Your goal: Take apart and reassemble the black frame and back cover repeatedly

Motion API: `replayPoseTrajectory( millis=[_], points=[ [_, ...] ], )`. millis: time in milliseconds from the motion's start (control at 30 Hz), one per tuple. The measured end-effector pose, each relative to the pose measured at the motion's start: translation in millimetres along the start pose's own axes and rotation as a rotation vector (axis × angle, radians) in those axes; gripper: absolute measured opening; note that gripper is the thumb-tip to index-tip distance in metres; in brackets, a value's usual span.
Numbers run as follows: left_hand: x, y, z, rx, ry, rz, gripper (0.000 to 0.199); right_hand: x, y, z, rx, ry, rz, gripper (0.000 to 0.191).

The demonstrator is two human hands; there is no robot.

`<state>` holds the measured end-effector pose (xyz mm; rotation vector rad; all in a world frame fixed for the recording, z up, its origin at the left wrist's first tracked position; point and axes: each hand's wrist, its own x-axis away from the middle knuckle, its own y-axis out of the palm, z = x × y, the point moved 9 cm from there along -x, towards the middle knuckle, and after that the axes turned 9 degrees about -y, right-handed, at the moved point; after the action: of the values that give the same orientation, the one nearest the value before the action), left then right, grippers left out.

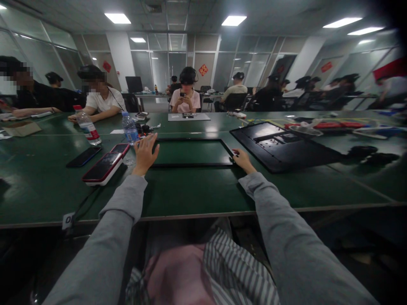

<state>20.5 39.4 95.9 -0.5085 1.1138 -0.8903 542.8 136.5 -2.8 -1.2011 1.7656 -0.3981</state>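
Observation:
A thin black rectangular frame (193,165) lies on the green table in front of me, with the tabletop showing through its middle. My left hand (146,154) is at the frame's left side, its fingers stretched out and raised; its palm side is hidden. At the right side near the front corner, my right hand (243,161) has its fingers closed on the frame's edge. A small light strip shows by those fingertips, too small to name. To the right lies a large black panel (305,150), like a monitor's back cover, with a recess in it.
Left of me are a dark phone (84,156), a red-rimmed device (106,166) with a cable, and two water bottles, one red-capped (87,126) and one blue-capped (129,129). Cables and bagged parts (330,126) lie at the far right. Several people sit around.

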Motion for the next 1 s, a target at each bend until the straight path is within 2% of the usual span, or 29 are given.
replayPoseTrajectory(
  millis=[67, 133, 200, 300, 400, 600, 800, 900, 1000],
  points=[
    [0, 17.9, -10, -0.039, -0.002, -0.073, 0.047, 1, -1, -1, -0.03, 0.007, 0.01, 0.051],
    [2, 41.8, -17, -0.068, 0.041, -0.214, 0.041, 2, -3, -1, -0.05, 0.023, 0.017, 0.049],
    [5, 58.5, -23, -0.034, 0.036, -0.315, 0.043, 3, -4, 0, -0.066, 0.034, 0.028, 0.047],
    [10, 73.4, -20, 0.041, 0.064, -0.444, 0.053, 2, -3, 0, -0.084, 0.016, 0.018, 0.045],
    [17, 80.5, -10, 0.038, 0.136, -0.552, 0.058, 1, 1, 0, -0.092, -0.01, -0.019, 0.045],
    [15, 78.7, -14, 0.042, 0.086, -0.541, 0.05, 3, -6, 2, -0.047, -0.01, -0.015, 0.047],
    [9, 81.0, -22, 0.06, 0.049, -0.504, 0.046, 9, -31, 6, 0.111, 0.086, 0.009, 0.05],
    [9, 81.9, -26, 0.044, 0.048, -0.497, 0.05, 14, -60, 8, 0.166, 0.132, 0.139, 0.057],
    [8, 80.4, -28, 0.027, 0.042, -0.483, 0.055, 29, -106, 21, 0.201, 0.239, 0.399, 0.065]
  ],
)
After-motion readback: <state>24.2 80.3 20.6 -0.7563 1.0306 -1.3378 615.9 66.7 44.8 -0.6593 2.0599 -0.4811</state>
